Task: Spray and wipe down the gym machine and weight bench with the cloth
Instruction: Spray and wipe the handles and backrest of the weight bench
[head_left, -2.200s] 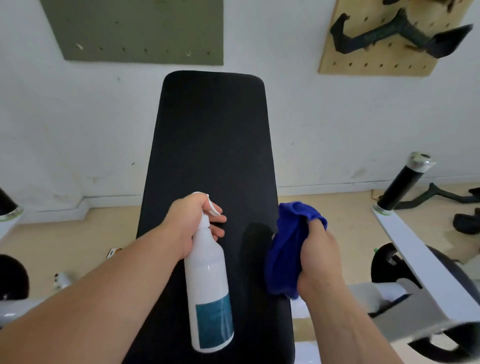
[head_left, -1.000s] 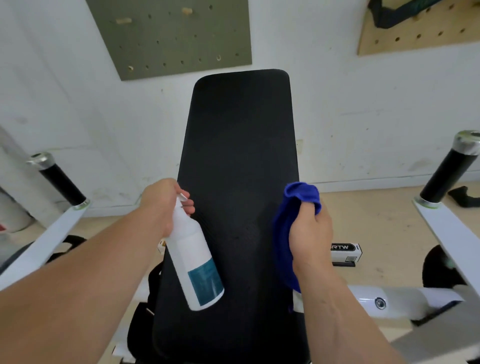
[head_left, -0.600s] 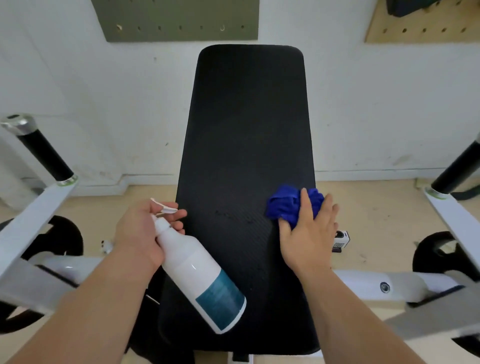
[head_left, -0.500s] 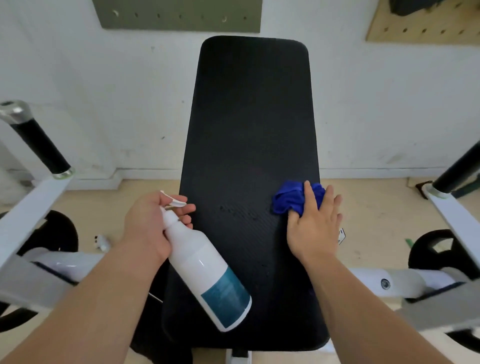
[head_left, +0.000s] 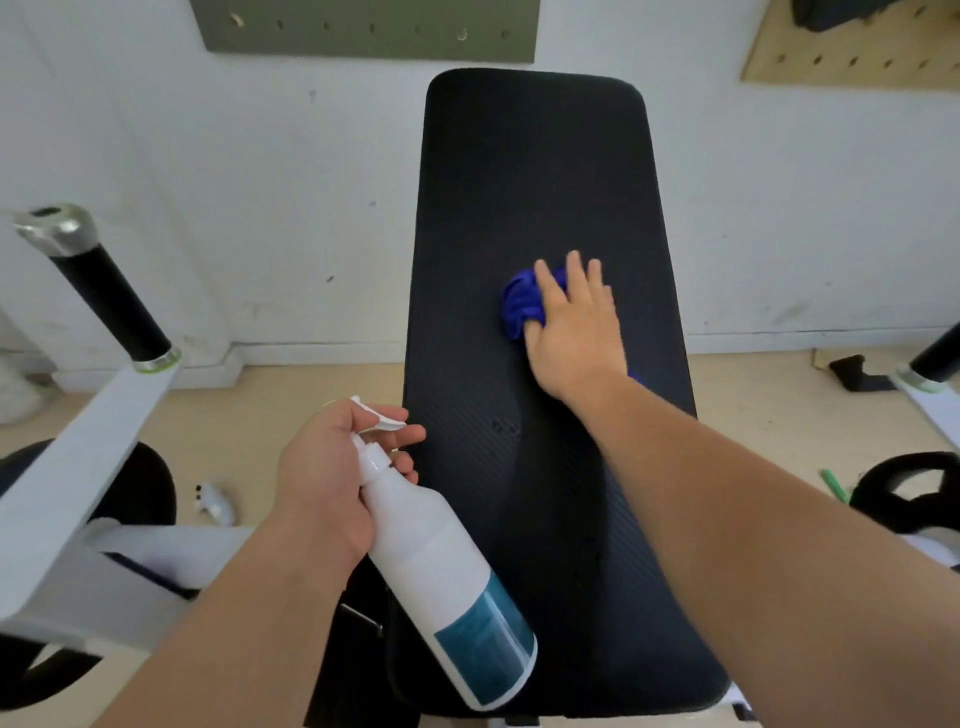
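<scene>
A black padded bench (head_left: 530, 182) stretches away from me toward the white wall. My right hand (head_left: 574, 332) lies flat, fingers straight, pressing a blue cloth (head_left: 519, 306) onto the pad's middle; most of the cloth is hidden under the palm. Left of the bench edge, my left hand (head_left: 327, 483) grips the neck of a white spray bottle (head_left: 441, 577) with a teal label, its body slanting down toward me over the pad's near left part. A few small droplets (head_left: 504, 427) dot the pad near the bottle's nozzle.
A white machine arm with a black grip (head_left: 111, 306) rises at the left, and another black grip (head_left: 935, 358) shows at the right edge. Black weight plates (head_left: 906, 493) sit low on both sides. A small white object (head_left: 215, 506) lies on the beige floor.
My right hand went from gripping the bunched cloth beside the bench to pressing it flat on the pad, then slid it farther up and inward. The bottle stayed at the left edge.
</scene>
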